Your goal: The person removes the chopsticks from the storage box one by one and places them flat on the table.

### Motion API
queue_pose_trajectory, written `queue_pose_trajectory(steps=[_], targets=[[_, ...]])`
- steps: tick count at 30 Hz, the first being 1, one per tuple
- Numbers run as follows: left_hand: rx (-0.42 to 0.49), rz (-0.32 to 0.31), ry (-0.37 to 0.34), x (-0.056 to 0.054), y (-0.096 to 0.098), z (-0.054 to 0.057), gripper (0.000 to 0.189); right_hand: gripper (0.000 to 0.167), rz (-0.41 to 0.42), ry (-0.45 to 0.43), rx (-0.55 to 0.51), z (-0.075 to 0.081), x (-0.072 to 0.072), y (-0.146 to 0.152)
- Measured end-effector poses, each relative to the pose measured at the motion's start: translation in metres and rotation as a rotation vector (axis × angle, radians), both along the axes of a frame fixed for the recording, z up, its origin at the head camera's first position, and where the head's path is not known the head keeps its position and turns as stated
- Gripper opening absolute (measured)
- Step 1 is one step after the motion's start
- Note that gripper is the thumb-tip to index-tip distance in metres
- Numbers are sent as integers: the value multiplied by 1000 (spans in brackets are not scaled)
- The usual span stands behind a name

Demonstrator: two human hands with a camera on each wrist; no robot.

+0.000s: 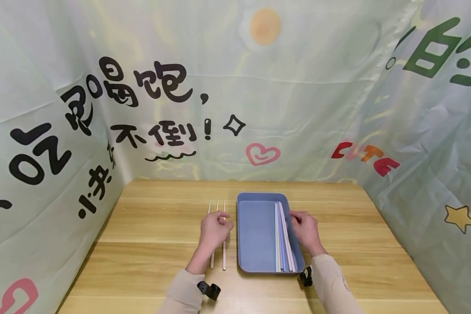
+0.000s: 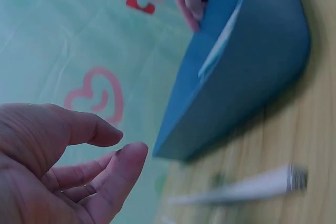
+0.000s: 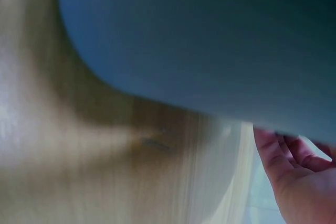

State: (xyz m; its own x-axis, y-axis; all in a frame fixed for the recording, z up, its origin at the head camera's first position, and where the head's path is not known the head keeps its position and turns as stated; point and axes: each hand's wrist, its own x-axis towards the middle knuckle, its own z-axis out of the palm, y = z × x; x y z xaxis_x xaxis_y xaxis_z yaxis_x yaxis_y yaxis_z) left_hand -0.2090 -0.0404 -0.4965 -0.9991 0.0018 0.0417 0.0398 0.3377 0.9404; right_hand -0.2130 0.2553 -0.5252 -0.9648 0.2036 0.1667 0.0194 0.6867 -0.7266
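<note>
My left hand (image 1: 216,229) hovers over three pale chopsticks (image 1: 224,257) that lie side by side on the table, left of the tray. Its fingers are loosely bent, with a gap between thumb and fingertips and nothing in it. A blurred chopstick (image 2: 252,186) shows beneath in the left wrist view. My right hand (image 1: 307,230) grips the right wall of a blue rectangular tray (image 1: 257,235), its fingers reaching over the rim. Inside the tray, along the right side, several pastel chopsticks (image 1: 283,244) lie lengthwise in a bundle.
The wooden table (image 1: 153,253) carries the tray and chopsticks. Printed cloth walls (image 1: 310,117) stand at its back and both sides. Black camera mounts (image 1: 209,290) sit at both wrists.
</note>
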Motion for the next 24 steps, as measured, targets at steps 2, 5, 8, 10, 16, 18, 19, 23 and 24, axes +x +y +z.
queue_pose_trajectory(steps=[2, 5, 8, 10, 16, 18, 19, 23, 24], targets=[[23, -34, -1, 1, 10, 2, 29, 27, -1, 4, 3, 0, 0, 0], [53, -83, -11, 4, 23, 5, 30, 28, 5, 3, 1, 0, -1, 0], [53, -121, -2, 6, 35, 7, 31, 28, 2, -13, 1, 0, -2, 0], [40, -142, 2, 7, 41, 8, 30, 28, -1, -19, -3, 0, -3, 1], [-1, -176, -28, 8, 61, 3, 32, 28, -5, -5, -1, -1, -2, 2], [-13, -176, -50, 8, 69, 0, 32, 28, -6, 4, 5, -2, -2, 2], [-18, -179, -59, 9, 72, -2, 32, 28, -8, 8, 8, -2, -2, 2], [-37, -197, -77, 11, 84, -9, 31, 27, -12, 8, 5, -2, -2, 1], [-38, -202, -82, 12, 87, -11, 31, 27, -13, 4, 3, -2, -2, 0]])
